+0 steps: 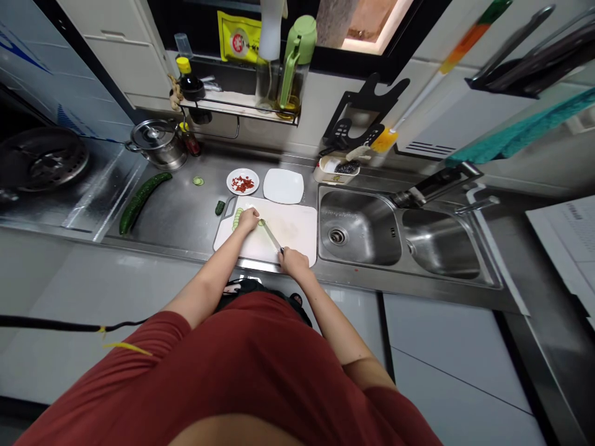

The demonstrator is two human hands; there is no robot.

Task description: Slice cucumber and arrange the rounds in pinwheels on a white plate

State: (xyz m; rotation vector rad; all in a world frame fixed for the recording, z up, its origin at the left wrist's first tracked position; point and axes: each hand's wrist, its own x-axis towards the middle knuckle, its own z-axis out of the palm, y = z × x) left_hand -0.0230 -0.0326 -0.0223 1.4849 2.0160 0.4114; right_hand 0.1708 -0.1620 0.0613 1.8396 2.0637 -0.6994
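On the white cutting board [290, 226], my right hand [294, 263] is closed round the handle of a kitchen knife [272, 236], its blade pointing up and left. A round cucumber slice [261, 222] is at the blade's tip, close to the fingertips of my left hand [248, 220]. The fingers of that hand are drawn together, and what is between them is hidden. Several pale green cucumber slices [237, 218] lie in a row just left of it. Beyond the board's left edge is a dark green cucumber end [220, 207].
Behind the board are a plate of chopped red pieces [242, 183] and a square white plate [283, 186]. A whole cucumber [142, 201], a few slices [198, 181] and a steel pot [158, 142] are leftward. The double sink [360, 226] adjoins the board's right.
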